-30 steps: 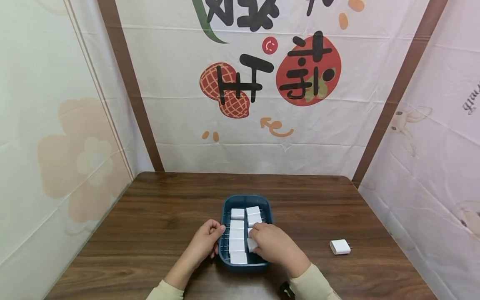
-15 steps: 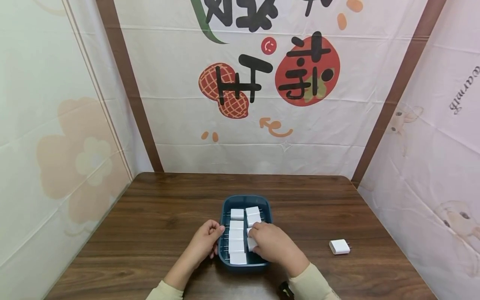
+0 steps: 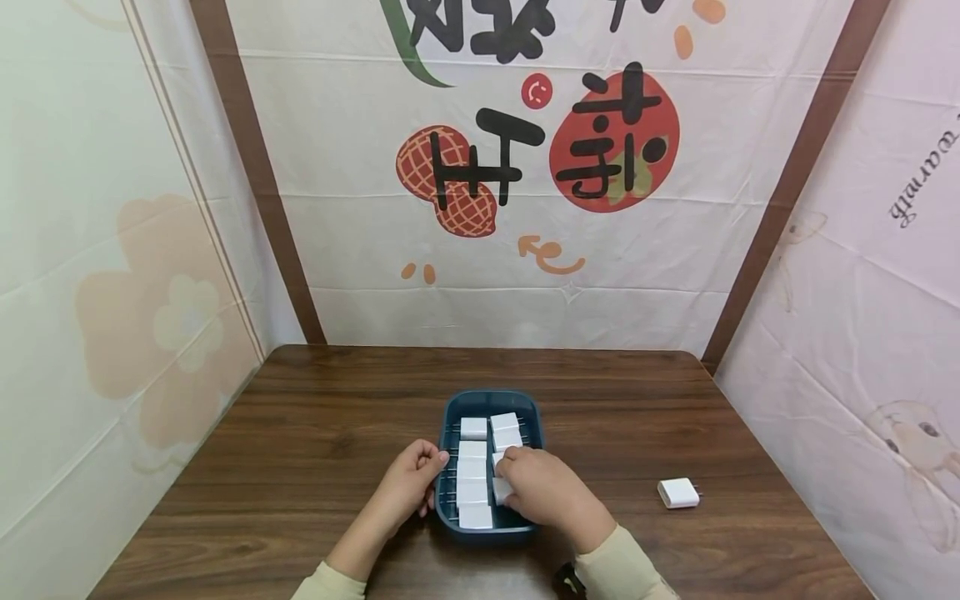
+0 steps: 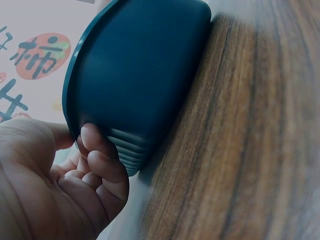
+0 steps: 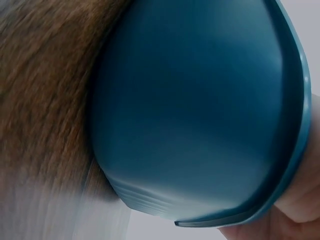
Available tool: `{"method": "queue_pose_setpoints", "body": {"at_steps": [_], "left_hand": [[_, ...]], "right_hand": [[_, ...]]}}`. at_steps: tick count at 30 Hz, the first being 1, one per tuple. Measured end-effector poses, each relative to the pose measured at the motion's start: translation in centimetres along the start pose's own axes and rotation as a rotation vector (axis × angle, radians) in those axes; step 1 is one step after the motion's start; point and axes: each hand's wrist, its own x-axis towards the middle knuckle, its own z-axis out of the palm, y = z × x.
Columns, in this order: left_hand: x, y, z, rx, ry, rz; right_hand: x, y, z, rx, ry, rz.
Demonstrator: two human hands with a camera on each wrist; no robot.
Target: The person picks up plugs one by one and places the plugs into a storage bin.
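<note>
A dark blue plastic bin (image 3: 491,538) stands on the wooden table in the head view, holding two rows of white charger plugs (image 3: 472,469) with metal prongs. My left hand (image 3: 407,485) grips the bin's left rim; in the left wrist view its thumb lies over the rim and its fingers curl against the outer wall (image 4: 145,60). Inside the bin, my right hand (image 3: 551,490) pinches a charger plug (image 3: 502,491) in the right-hand row, partly hidden by the fingers. The bin's side (image 5: 195,100) fills most of the right wrist view, hiding much of that hand (image 5: 295,217).
One more white charger plug (image 3: 678,493) lies on the table (image 3: 615,417) to the right of the bin, prongs facing right. A small black object (image 3: 570,581) shows beside the right sleeve. Printed cloth walls (image 3: 360,250) surround the table's back and sides.
Both hands keep nearly the same places, the left on the rim and the right on the charger plug in the bin. The head view has shifted very slightly.
</note>
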Motion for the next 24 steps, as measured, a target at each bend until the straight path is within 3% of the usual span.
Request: {"method": "queue_pose_setpoints", "body": {"at_steps": [5,24], "left_hand": [[0.09,-0.27,-0.10,-0.002,0.000,0.008],[0.28,-0.45,-0.02,-0.003,0.005,0.006]], "right_hand": [[0.15,-0.06,0.32,-0.032,0.033,-0.008],[0.60,-0.17,0.59,-0.064,0.021,0.046]]}}
